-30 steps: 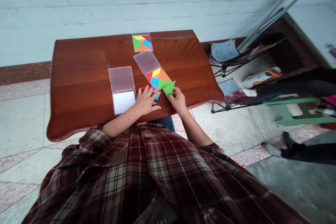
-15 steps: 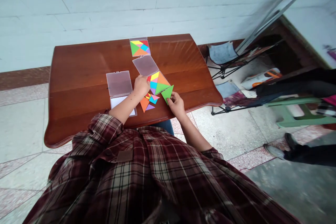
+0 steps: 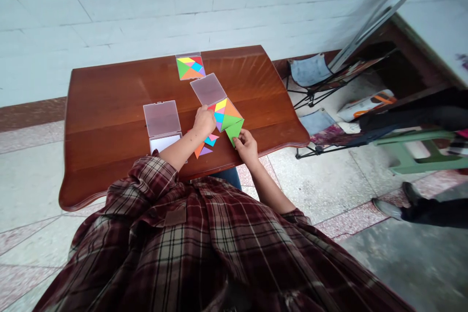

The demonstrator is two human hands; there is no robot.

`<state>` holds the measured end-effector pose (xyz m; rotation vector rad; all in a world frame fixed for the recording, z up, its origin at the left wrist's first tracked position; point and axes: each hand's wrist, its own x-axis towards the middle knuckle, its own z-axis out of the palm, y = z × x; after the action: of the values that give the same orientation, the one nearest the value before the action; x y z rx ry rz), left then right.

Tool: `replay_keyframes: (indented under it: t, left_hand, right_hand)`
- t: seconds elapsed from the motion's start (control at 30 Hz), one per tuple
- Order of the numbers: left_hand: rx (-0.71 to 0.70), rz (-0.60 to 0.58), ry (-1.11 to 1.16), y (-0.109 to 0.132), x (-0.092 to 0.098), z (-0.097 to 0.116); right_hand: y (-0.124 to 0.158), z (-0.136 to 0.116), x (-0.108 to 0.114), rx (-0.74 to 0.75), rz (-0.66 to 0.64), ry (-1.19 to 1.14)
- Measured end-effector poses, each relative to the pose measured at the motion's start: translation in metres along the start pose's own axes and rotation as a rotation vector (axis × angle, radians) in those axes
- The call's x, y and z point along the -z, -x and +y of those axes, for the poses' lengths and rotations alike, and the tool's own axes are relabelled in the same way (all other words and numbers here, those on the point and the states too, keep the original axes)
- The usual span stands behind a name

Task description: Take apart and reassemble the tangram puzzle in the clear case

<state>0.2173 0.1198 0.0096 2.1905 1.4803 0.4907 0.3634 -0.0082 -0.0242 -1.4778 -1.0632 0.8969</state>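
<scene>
My left hand (image 3: 204,119) has its fingers closed at the left edge of an open tangram case (image 3: 229,108), filled with coloured pieces, whose clear lid (image 3: 208,89) lies folded back. In my right hand (image 3: 246,146), a large green triangle (image 3: 234,130) is pinched by its lower right side, its top edge meeting the lower edge of the case. Loose tangram pieces lie between my hands: a purple triangle (image 3: 206,151), a blue piece (image 3: 210,141) and an orange triangle (image 3: 199,150). My left hand and forearm partly cover this group.
Left of my forearm lies another open case (image 3: 162,118) with a white inside. A filled tangram case (image 3: 190,67) sits at the table's (image 3: 109,122) back edge, by the wall. To the right are folding chairs (image 3: 310,69), a green stool (image 3: 413,151) and another person's legs (image 3: 431,212).
My left hand and the filled case have shifted to the right across the table. The green triangle now meets the case edge, and my left hand covers more loose pieces.
</scene>
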Motion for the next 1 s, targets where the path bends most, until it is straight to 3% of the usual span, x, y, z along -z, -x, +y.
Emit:
replay_keyframes:
  t: [0.17, 0.27, 0.37, 0.5, 0.63, 0.73, 0.87, 1.0]
  left_hand:
    - [-0.054, -0.016, 0.02, -0.007, -0.006, 0.005]
    - [-0.077, 0.001, 0.041, -0.008, 0.0, 0.006]
    - [-0.062, 0.066, 0.086, -0.005, 0.02, 0.002]
    - [0.026, 0.137, 0.149, 0.008, 0.062, -0.014]
    - [0.138, 0.106, 0.205, 0.042, 0.098, -0.04]
    - [0.248, 0.158, 0.308, 0.079, 0.112, -0.066]
    - [0.309, 0.321, 0.418, 0.13, 0.114, -0.1]
    - [0.352, 0.451, 0.486, 0.166, 0.105, -0.119]
  right_hand:
    - [0.001, 0.0, 0.002, -0.037, -0.004, 0.01]
    - [0.002, -0.005, 0.003, -0.04, -0.006, -0.005]
    - [0.003, -0.016, 0.002, -0.024, -0.002, -0.032]
    - [0.002, -0.031, -0.007, 0.01, -0.047, -0.055]
    - [-0.006, -0.042, -0.035, 0.043, -0.194, -0.049]
    - [-0.013, -0.049, -0.061, 0.051, -0.343, -0.011]
    - [-0.019, -0.056, -0.089, 0.03, -0.449, 0.044]
    - [-0.019, -0.057, -0.103, 0.004, -0.506, 0.049]
